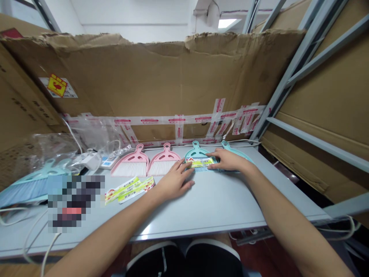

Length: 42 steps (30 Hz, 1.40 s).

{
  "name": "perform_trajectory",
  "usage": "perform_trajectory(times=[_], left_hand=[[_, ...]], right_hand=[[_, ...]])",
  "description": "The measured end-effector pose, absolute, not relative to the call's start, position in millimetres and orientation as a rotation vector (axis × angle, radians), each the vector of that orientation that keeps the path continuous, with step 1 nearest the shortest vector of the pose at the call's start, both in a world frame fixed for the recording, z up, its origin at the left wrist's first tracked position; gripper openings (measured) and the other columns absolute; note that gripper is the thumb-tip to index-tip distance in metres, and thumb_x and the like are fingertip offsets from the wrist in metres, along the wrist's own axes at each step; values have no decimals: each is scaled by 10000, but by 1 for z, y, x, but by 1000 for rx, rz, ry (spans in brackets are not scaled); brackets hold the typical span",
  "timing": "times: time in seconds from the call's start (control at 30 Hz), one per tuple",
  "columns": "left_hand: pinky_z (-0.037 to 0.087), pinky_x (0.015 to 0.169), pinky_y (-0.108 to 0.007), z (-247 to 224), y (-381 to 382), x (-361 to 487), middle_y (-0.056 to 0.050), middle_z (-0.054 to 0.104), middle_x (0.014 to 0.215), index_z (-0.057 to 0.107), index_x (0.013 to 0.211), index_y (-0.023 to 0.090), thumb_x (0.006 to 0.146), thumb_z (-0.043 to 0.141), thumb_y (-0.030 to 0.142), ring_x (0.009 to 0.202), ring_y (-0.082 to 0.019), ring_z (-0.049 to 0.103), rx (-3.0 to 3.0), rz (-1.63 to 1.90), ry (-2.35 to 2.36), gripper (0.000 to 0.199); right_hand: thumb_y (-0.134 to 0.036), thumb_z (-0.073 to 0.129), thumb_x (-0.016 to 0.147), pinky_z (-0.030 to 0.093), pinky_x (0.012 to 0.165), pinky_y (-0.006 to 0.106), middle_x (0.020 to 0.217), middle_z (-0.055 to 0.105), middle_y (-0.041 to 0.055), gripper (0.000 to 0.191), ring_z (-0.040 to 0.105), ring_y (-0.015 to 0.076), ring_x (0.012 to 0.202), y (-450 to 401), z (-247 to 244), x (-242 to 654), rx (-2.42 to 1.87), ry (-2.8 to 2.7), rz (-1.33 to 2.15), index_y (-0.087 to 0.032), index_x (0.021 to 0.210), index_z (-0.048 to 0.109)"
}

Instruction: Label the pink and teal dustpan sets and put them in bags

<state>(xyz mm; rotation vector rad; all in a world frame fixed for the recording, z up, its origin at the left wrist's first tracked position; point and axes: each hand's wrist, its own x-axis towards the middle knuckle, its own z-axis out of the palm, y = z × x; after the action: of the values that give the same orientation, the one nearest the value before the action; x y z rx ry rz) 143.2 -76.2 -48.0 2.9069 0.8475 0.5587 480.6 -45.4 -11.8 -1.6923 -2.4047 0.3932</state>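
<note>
In the middle of the row lies a teal dustpan (196,147) with a brush, a yellow-green and white printed label strip (201,162) across it. My left hand (176,180) is palm down with its fingers spread, fingertips at the strip's left end. At the strip's right end, the thumb and fingers of my right hand (226,159) close around its edges. Another teal dustpan (226,145) is partly hidden behind that hand. Two pink dustpans (166,151) with white-bristled brushes lie left of the middle. More label strips (129,189) rest near my left forearm.
At the left are another teal dustpan with a blue brush (31,188), clear plastic bags (95,130), white cables and a pixelated dark object (76,202). A taped cardboard sheet (161,84) stands behind the table (216,207). Grey metal shelf posts (291,77) rise at the right.
</note>
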Motion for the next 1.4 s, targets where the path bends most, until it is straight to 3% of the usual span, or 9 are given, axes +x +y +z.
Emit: perform_trajectory(times=[0.67, 1.0, 1.23, 1.33, 1.4], left_hand=[[350, 1365, -672, -48, -76, 145, -168, 506, 1754, 583, 1638, 167, 1127, 559, 544, 1700, -449, 308, 2913, 490, 927, 635], [345, 1352, -683, -50, -76, 145, -158, 525, 1745, 589, 1632, 191, 1124, 566, 550, 1696, -453, 319, 2898, 514, 944, 622], [375, 1352, -658, -46, -79, 145, -156, 481, 1771, 593, 1607, 193, 1118, 603, 461, 1697, -429, 320, 2921, 574, 876, 558], [419, 1332, -630, -39, -84, 148, -160, 582, 1677, 643, 1533, 193, 1125, 593, 402, 1647, -395, 407, 2927, 657, 759, 462], [503, 1262, -581, -34, -87, 149, -142, 710, 1498, 694, 1441, 216, 1135, 567, 357, 1515, -347, 556, 2915, 701, 634, 360]], right_hand=[[-672, 683, 1007, 511, 949, 371, 1207, 742, 164, 773, 703, 344, 1095, -49, -9, 478, -1667, -2484, 330, -204, 1623, 669], [-684, 752, 956, 526, 928, 372, 1165, 761, 150, 769, 705, 334, 1053, -48, -12, 478, -1656, -2447, 326, -226, 1573, 717], [-674, 760, 971, 520, 907, 392, 1150, 761, 129, 840, 687, 303, 984, -53, -3, 480, -1566, -2419, 384, -226, 1666, 610], [-613, 689, 1045, 525, 913, 411, 1096, 765, 122, 733, 673, 291, 951, -55, 0, 475, -1459, -2383, 285, -193, 1642, 623], [-566, 646, 1085, 534, 944, 431, 1101, 760, 126, 607, 676, 297, 983, -58, -1, 465, -1376, -2360, 216, -202, 1569, 686]])
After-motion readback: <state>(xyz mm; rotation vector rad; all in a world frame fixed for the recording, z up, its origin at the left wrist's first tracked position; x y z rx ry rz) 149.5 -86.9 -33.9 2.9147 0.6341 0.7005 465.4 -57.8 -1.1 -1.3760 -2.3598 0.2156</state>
